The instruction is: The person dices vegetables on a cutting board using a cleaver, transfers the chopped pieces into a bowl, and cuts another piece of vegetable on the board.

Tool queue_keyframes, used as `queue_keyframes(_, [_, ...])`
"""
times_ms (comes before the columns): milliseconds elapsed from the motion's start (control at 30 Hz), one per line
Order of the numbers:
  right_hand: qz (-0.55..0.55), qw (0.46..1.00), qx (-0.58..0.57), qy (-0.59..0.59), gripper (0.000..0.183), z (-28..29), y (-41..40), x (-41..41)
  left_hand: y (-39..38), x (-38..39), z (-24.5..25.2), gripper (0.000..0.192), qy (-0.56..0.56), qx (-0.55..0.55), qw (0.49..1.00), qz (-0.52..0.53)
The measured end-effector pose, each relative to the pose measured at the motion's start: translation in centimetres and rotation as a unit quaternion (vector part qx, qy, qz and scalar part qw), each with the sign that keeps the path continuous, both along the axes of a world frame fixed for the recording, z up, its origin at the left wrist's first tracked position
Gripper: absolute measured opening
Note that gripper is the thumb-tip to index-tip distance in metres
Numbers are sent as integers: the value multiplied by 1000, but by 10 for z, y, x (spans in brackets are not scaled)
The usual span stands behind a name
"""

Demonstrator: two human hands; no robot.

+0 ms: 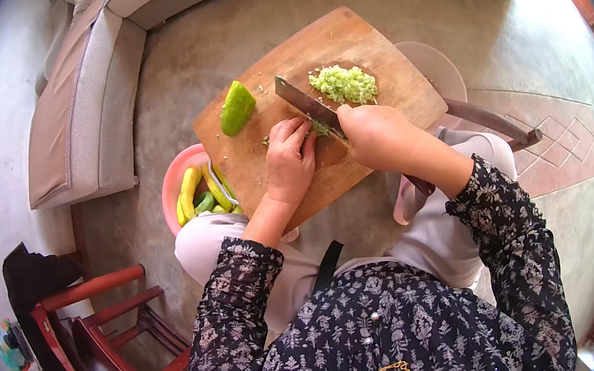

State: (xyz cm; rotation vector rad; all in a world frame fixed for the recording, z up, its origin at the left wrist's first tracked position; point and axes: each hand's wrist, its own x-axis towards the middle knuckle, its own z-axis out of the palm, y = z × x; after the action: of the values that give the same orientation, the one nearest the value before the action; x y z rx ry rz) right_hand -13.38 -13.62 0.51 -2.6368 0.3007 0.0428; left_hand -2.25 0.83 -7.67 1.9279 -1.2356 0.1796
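My right hand (380, 132) grips a broad-bladed knife (311, 106), its blade slanting across a wooden cutting board (325, 38). Close beside the blade, the bent fingers of my left hand (291, 155) press on finely cut green vegetable (317, 128), mostly hidden beneath them. Beyond the knife lies a heap of pale green chopped vegetable (344, 84). A larger cut piece of green-skinned vegetable (237, 109) rests near the board's left edge, apart from both hands. Small scraps are scattered about the board.
Left of the board, a pink basin (167, 188) holds yellow and green vegetables (190, 188) and a pale-handled tool (222, 184). A red wooden chair (113, 285) stands at lower left, a sofa (96, 116) farther back. Dark wooden bars (490, 118) jut out right of the board.
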Motion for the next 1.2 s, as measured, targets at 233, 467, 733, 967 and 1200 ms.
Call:
queue_keyframes(233, [18, 999, 4, 28, 15, 2, 1, 7, -3, -2, 3, 17, -11, 2, 1000, -8])
queue_keyframes(467, [-31, 999, 10, 15, 14, -2, -3, 4, -3, -7, 6, 21, 33, -24, 999, 33])
queue_keyframes(733, [15, 1000, 6, 17, 14, 3, 2, 2, 0, -1, 2, 19, 13, -2, 1000, -1])
queue_keyframes(967, [17, 999, 20, 25, 14, 3, 3, 9, -2, -2, 4, 17, -4, -3, 1000, -8])
queue_keyframes(1200, [-29, 999, 19, -6, 13, 0, -1, 5, -2, -5, 5, 23, 27, -12, 999, 23])
